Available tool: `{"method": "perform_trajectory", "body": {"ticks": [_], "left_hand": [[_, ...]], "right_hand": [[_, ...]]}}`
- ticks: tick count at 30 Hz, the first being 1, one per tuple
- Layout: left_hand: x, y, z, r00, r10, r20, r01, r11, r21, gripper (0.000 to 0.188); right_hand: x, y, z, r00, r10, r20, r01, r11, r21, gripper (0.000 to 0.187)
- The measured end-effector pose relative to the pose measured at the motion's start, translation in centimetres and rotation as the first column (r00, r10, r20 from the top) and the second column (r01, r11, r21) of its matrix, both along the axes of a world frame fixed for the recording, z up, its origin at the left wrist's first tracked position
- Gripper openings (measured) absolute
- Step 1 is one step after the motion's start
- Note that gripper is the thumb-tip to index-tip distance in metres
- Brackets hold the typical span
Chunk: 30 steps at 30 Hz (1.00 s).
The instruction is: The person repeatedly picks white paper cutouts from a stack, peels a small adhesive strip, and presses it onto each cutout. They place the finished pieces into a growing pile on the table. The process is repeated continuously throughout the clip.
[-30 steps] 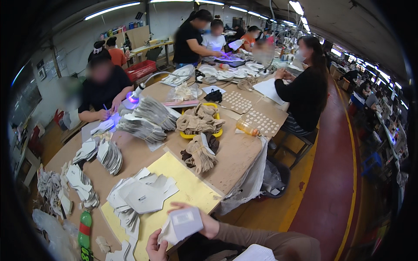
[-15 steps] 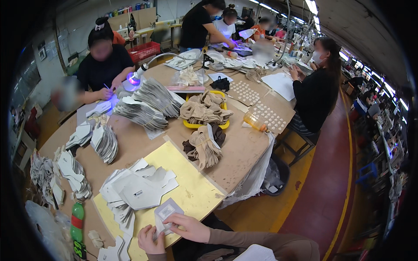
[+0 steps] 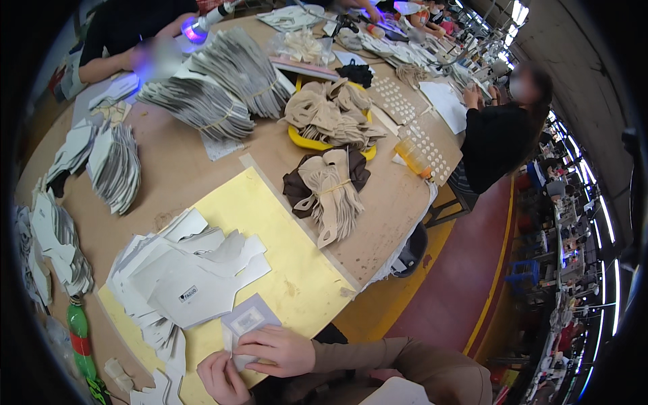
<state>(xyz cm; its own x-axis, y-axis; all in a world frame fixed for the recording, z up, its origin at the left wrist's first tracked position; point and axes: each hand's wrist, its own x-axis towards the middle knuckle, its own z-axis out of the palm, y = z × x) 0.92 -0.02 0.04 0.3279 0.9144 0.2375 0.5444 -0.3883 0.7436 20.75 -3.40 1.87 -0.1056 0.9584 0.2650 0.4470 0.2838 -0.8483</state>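
At the near edge of a yellow sheet [image 3: 297, 270], my two hands come together over a small whitish piece [image 3: 241, 362]. My left hand [image 3: 221, 378] pinches its left side, fingers curled. My right hand [image 3: 282, 349] closes on it from the right, its fingertips hiding much of the piece. Just beyond my fingers lies a grey-lilac card [image 3: 268, 309] with a pale rectangle in its middle, partly covered by my right hand. A fanned pile of white cut panels [image 3: 209, 270] rests on the yellow sheet behind it; the top panel bears a small dark printed mark.
Bundled beige pieces [image 3: 331, 185] lie beyond the sheet, near a yellow basket [image 3: 304, 140] of beige pieces. Tied grey-white stacks [image 3: 202, 111] stand at the far left, under a lit lamp [image 3: 196, 30]. A green bottle [image 3: 77, 320] is at left. Co-workers sit around the table.
The view has tilted down and shifted, so the table fills more of it. My hands stay together by the card; my right fingers now curl closer over the whitish piece.
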Motion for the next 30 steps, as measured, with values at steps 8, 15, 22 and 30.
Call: {"method": "perform_trajectory", "body": {"ticks": [8, 15, 22, 30], "left_hand": [[-1.2, 1.5, 0.1, 0.983, -0.174, 0.063, 0.171, 0.984, 0.045, 0.022], [0.5, 0.4, 1.5, 0.987, -0.136, 0.090, 0.134, 0.990, 0.033, 0.013], [0.1, -0.3, 0.7, 0.908, -0.039, 0.418, 0.139, 0.967, -0.212, 0.008], [0.9, -0.2, 1.0, 0.949, 0.043, 0.312, 0.068, 0.940, -0.335, 0.010]], "right_hand": [[-0.3, 0.2, 0.5, 0.998, -0.054, 0.013, 0.055, 0.998, -0.029, 0.052], [-0.4, 0.2, 0.5, 0.994, -0.112, -0.012, 0.111, 0.994, -0.021, 0.054], [-0.5, 0.4, 0.1, 0.974, -0.153, -0.166, 0.131, 0.982, -0.137, 0.052], [-0.3, 0.7, 0.5, 0.987, -0.142, -0.070, 0.135, 0.986, -0.101, 0.046]]}}
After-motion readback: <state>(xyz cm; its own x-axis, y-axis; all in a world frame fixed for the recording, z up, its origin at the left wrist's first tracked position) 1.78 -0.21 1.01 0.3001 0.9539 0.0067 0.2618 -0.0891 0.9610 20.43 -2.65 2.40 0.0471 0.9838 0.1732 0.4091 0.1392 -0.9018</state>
